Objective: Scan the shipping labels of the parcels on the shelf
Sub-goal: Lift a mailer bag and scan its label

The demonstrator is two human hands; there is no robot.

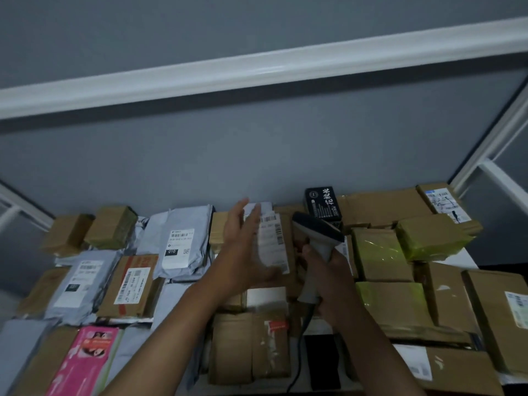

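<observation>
Your right hand (328, 270) grips the scanner (317, 241) by its handle, its head just right of the labelled parcel (274, 244) standing on its long axis mid-shelf toward the back edge, which your open, straight-fingered left hand (245, 247) steadies from the left.

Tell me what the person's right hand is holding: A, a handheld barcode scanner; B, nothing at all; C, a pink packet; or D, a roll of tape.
A: the right hand grips the handle of a grey handheld barcode scanner, its head aimed toward the white shipping label on the brown parcel that the open left hand is touching.
</observation>
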